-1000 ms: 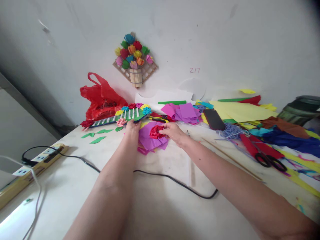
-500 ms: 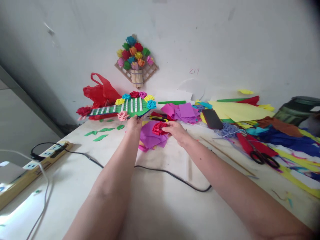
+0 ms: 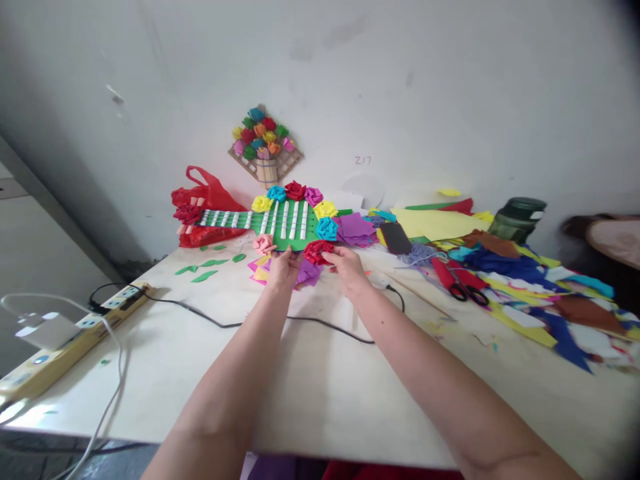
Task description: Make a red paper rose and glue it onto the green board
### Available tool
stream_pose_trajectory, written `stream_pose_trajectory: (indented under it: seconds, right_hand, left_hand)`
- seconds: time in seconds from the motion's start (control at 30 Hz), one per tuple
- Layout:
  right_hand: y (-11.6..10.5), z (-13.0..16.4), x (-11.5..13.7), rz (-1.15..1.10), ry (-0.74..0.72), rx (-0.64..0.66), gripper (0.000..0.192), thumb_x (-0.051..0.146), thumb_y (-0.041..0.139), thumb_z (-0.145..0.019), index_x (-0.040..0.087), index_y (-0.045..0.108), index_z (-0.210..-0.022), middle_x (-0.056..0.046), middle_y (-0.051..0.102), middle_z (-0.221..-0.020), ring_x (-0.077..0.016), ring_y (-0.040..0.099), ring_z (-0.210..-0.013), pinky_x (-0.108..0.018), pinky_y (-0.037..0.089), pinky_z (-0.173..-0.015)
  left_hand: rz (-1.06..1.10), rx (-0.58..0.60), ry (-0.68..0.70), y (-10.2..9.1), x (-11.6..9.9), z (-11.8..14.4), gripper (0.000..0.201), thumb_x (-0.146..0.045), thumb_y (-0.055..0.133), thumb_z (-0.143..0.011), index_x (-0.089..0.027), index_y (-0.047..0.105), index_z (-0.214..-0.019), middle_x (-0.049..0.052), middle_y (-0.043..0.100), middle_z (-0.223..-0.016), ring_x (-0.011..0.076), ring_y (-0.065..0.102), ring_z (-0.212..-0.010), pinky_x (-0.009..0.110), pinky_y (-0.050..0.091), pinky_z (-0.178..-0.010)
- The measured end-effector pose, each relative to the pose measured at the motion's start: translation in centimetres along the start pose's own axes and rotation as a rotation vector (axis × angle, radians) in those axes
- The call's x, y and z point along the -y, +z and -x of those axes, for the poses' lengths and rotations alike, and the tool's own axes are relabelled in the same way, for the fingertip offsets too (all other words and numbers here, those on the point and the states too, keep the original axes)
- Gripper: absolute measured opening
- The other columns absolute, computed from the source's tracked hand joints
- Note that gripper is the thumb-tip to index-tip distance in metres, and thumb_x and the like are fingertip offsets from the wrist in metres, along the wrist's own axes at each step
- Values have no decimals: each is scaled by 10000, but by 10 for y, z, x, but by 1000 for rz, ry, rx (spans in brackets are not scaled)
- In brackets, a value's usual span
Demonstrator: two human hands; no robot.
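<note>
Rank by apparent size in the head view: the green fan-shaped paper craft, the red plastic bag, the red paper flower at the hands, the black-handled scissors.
1. Green fan-shaped paper craft, largest.
2. Red plastic bag, partly hidden behind the craft, so its rank is unsure.
3. Black-handled scissors.
4. Red paper flower, close to the scissors in size.

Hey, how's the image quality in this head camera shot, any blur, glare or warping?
Head view: soft even daylight, glare only at the power strip; wide-angle warping bends the table edge; corners darken; a person's arm at far right blurs; both hands are sharp.
</note>
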State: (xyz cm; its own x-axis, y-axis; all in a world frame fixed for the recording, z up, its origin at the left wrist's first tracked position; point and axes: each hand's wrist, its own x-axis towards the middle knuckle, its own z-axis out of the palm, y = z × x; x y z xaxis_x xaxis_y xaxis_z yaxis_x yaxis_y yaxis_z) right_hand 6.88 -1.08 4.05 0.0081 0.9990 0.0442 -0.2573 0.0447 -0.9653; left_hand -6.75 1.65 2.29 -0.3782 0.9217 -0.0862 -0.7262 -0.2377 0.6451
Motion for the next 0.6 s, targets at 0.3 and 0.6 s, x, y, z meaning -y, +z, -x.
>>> stream_pose_trajectory:
  seconds: [0.3,0.6]
  right_hand:
    - [-10,22,-20,-130,31,-54,206,282,699,-551,167,631,-707,9,650,-644,-111,564,-589,-200,368,-470]
    - [-12,28,-33,-96,1,-73,161,258,681,-591,157,618,-699,-10,662,-675,-116,598,-603,-186,403,-450]
  left_hand:
    - [113,53,4,-8,24,43,258,43,508,-751,-204,453,-803,-23,549,-710,77,572,-590,229,530,-653]
    - [74,66,-42,-16,32,55,260,16,544,-731,-209,419,-769,-31,527,-703,85,574,-596,213,508,-616]
